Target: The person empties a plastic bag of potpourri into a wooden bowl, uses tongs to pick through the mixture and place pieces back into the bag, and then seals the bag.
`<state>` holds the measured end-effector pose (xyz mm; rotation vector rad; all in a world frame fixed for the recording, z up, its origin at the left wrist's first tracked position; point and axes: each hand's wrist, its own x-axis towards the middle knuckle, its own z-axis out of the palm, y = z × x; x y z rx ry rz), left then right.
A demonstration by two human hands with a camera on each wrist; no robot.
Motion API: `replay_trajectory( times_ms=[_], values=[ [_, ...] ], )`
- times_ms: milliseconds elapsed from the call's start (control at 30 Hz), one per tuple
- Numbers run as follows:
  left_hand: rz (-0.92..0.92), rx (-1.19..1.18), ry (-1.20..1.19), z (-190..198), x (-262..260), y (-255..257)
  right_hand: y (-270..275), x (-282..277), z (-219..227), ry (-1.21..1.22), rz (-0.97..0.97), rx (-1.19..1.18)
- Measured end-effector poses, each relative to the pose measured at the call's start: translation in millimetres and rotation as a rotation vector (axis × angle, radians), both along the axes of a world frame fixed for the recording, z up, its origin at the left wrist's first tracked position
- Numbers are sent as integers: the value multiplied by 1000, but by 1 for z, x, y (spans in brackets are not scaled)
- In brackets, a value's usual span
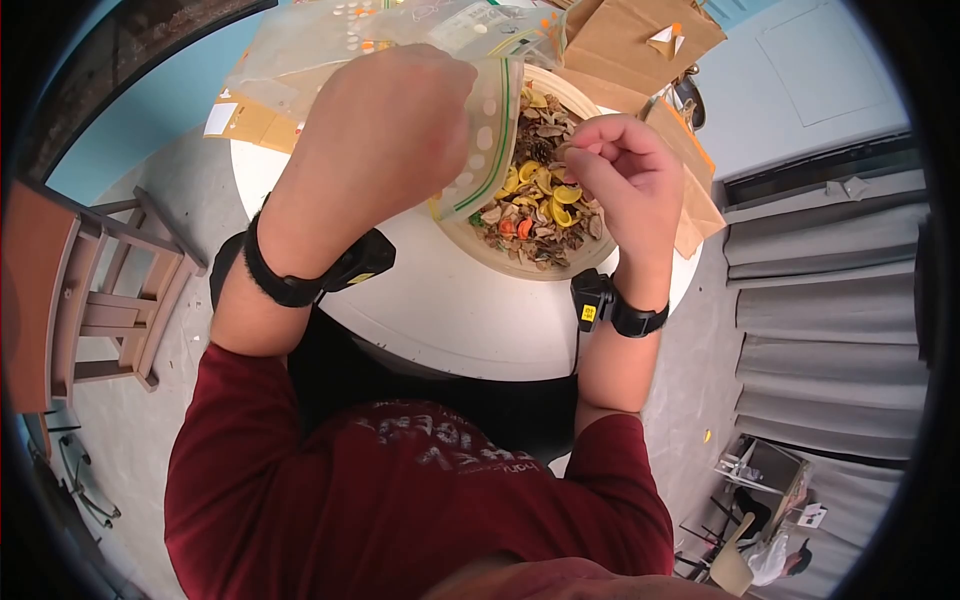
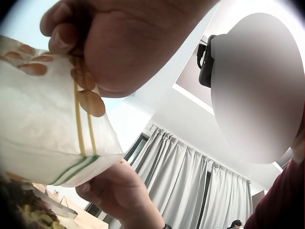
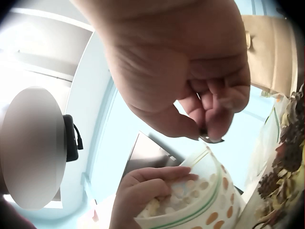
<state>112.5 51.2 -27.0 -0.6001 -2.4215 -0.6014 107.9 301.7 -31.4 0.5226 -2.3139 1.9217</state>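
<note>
My left hand grips a dotted zip bag with a green-striped edge, its mouth facing the right hand. In the right wrist view the left fingers hold the bag at its opening. Under and beside it lies a round, light-rimmed tray of mixed dried petals, yellow curls, orange bits and cones. Above the tray's right side, my right hand pinches a small dark piece between thumb and finger, apart from the tray's contents. What exactly the piece is, I cannot tell.
More clear dotted bags lie at the back left of the white round table. Brown paper bags stand at the back right, another beside the tray. A wooden chair is on the left.
</note>
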Motion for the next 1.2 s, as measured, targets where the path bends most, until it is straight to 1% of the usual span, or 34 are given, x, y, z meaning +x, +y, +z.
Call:
replay_trajectory(
  times_ms=[33,133,233,300,367,433,533,633,667,767,867,967,1067,1167,1200],
  values=[
    [1,0,-7,0,0,1,-2,3,2,-3,25,-103],
    [-5,6,-20,0,1,2,-2,6,-2,71,64,-109],
    [-7,0,-27,1,0,3,-18,5,-9,135,70,-99],
    [-2,-6,-20,1,0,3,-17,1,-8,319,33,188],
    [5,-11,-7,1,0,2,-16,-1,-8,368,-41,267],
    [4,3,10,1,0,0,-10,-2,-6,284,-148,138],
    [2,19,16,2,0,-3,25,-9,0,153,-115,601],
    [-6,36,31,2,-1,-4,30,-8,-3,-111,91,918],
    [-11,43,38,2,-1,-4,26,-9,-4,-80,153,937],
    [-9,36,18,4,-1,-4,22,-13,-16,18,260,918],
    [-8,45,27,4,0,-3,15,-14,-15,-29,280,969],
    [-4,30,21,1,-1,-2,15,-15,-18,43,271,939],
    [-6,34,8,1,0,-1,16,-15,-15,30,175,906],
    [-11,9,10,1,0,0,18,-13,-8,-18,71,771],
    [-15,7,7,0,0,1,18,-14,-9,2,36,655]
  ],
)
